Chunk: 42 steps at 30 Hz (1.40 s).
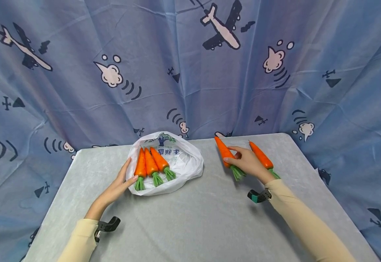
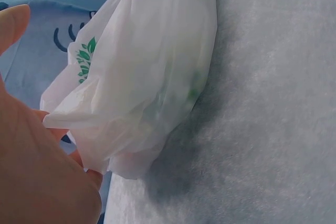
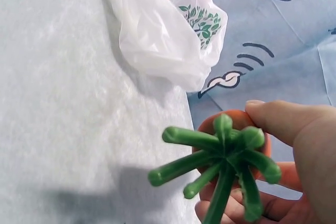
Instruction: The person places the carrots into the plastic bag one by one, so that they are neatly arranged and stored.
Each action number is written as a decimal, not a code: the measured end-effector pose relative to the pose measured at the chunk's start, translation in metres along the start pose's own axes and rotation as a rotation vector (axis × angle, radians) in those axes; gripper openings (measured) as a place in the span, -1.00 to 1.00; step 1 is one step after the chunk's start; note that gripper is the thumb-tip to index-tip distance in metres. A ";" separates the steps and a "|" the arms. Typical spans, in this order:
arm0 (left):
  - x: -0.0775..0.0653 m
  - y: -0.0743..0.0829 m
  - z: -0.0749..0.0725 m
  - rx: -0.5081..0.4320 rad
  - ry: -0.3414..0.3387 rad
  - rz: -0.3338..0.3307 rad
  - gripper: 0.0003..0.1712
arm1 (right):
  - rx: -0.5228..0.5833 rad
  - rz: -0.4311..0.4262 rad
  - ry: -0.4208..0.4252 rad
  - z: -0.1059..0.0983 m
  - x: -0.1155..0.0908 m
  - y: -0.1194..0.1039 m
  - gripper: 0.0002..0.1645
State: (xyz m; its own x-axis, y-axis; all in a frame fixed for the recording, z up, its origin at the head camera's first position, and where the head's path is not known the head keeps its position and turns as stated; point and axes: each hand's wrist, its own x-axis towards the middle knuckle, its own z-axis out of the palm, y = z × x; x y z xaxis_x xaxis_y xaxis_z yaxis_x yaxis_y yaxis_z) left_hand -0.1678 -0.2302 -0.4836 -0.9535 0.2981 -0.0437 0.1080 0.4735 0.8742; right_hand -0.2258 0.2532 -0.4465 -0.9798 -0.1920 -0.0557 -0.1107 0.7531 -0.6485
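A white plastic bag (image 1: 190,160) with a green tree print lies on the table, its mouth turned up. Three orange carrots with green stems, one of them the rightmost carrot (image 1: 158,159), lie side by side inside it. My left hand (image 1: 115,187) rests against the bag's left side, its fingers partly hidden by the plastic in the left wrist view. Between thumb and fingers, my right hand (image 1: 247,163) grips another carrot (image 1: 222,147) near its stem end, green stems (image 3: 226,153) toward the wrist camera. One more carrot (image 1: 260,154) lies just right of that hand.
The grey-white table (image 1: 190,225) ends at a blue patterned curtain (image 1: 184,72) behind. Its right edge slopes away beyond the loose carrot. Dark straps with small devices, such as the right wrist device (image 1: 258,196), sit on both wrists.
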 end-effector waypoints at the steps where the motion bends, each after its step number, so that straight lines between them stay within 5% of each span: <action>1: 0.000 0.000 0.000 0.000 0.000 0.000 -0.03 | -0.003 -0.004 0.000 0.001 0.001 -0.001 -0.17; 42: 0.001 0.004 0.001 0.008 -0.008 -0.005 -0.05 | 0.029 -0.141 -0.069 0.017 0.004 -0.055 -0.23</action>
State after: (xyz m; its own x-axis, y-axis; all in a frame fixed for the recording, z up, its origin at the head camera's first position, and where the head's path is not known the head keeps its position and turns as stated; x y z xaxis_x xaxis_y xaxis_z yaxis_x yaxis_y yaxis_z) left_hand -0.1679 -0.2274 -0.4801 -0.9518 0.3021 -0.0524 0.1050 0.4818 0.8700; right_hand -0.2203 0.2001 -0.4236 -0.9409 -0.3384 -0.0136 -0.2409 0.6970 -0.6754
